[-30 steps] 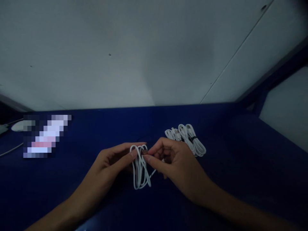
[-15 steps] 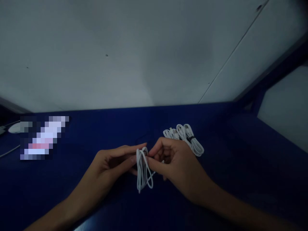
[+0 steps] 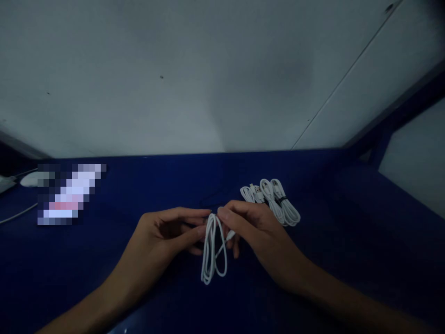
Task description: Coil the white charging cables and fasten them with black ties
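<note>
A white cable (image 3: 212,253), folded into long loops, hangs between both hands above the dark blue table (image 3: 104,260). My left hand (image 3: 163,236) pinches the top of the loops from the left with thumb and fingers. From the right, my right hand (image 3: 255,227) holds the same top end with its fingertips, and a short tail of the cable runs under its fingers. The loops' lower end touches or nearly touches the table.
A pile of several coiled white cables (image 3: 273,199), some tied with dark bands, lies just behind my right hand. A blurred patch (image 3: 69,195) and a white object (image 3: 29,180) with a cord sit at far left. A grey wall (image 3: 208,79) stands behind the table.
The loops have been drawn together into a narrower, longer bundle and shifted slightly right. Both hands stay pinched at its top.
</note>
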`<state>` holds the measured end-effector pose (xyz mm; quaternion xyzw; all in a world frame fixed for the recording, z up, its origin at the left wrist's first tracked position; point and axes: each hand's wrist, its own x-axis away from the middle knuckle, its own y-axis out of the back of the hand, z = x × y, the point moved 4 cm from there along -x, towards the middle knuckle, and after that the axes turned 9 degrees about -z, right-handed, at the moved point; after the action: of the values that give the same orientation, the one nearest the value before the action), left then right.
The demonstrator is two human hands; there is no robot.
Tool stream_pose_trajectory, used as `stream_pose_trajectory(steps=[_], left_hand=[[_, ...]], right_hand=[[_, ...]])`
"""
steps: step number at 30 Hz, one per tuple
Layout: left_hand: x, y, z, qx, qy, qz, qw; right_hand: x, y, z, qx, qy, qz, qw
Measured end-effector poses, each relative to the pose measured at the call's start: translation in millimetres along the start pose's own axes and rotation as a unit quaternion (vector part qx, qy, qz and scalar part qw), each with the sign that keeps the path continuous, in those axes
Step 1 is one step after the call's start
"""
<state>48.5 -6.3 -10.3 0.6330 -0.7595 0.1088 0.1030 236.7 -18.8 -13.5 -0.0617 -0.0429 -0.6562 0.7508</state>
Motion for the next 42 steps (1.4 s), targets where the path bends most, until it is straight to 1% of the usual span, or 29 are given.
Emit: stream_pose_trajectory(steps=[4,6,10,12,18,21,27,30,33,36,40,42], left_hand=[[2,0.5,-2,-0.042,-0.021,-0.024,0.999],[1,2.1,-2,-0.048,-0.019,-0.032,0.998],[-2,7.7,3,-0.018,0.013,-0.039,0.999],[-3,9.5,5,-0.012,0.017,-0.039,0.999],[-1,6.5,-3,-0.022,-0.039,-0.031,0.999],[0,5.5,-6,-0.014,-0.043,-0.04,0.998],[-3,3.9,3,0.027,0.016,-0.026,0.999],[-4,2.7,8,0.058,0.059,-0.027,0.996],[-2,-0.8,10,0.075,0.085,0.0,0.993],[0,-2.5,6,0.051,0.068,0.021,0.996],[2,-1.2,-1,-0.041,0.012,0.001,0.999],[4,-0.3,-5,-0.095,-0.03,-0.016,0.995]], right_hand=[[4,0,0,0.079,0.015,-0.021,0.997],[4,0,-2,0.099,0.019,-0.03,0.994],[1,3,-3,0.094,0.019,-0.024,0.995],[-1,4,-2,0.089,0.019,-0.02,0.996],[-2,4,2,0.087,0.025,-0.009,0.996],[-2,4,2,0.074,0.018,-0.009,0.997],[-5,4,-1,-0.005,-0.002,0.021,1.0],[-6,5,-2,-0.011,0.002,0.022,1.0],[-7,8,-2,0.001,0.01,0.003,1.0],[-7,10,-3,0.02,0.014,-0.019,1.0],[-5,11,0,0.063,0.032,-0.04,0.997],[-4,12,3,0.087,0.045,-0.05,0.994]])
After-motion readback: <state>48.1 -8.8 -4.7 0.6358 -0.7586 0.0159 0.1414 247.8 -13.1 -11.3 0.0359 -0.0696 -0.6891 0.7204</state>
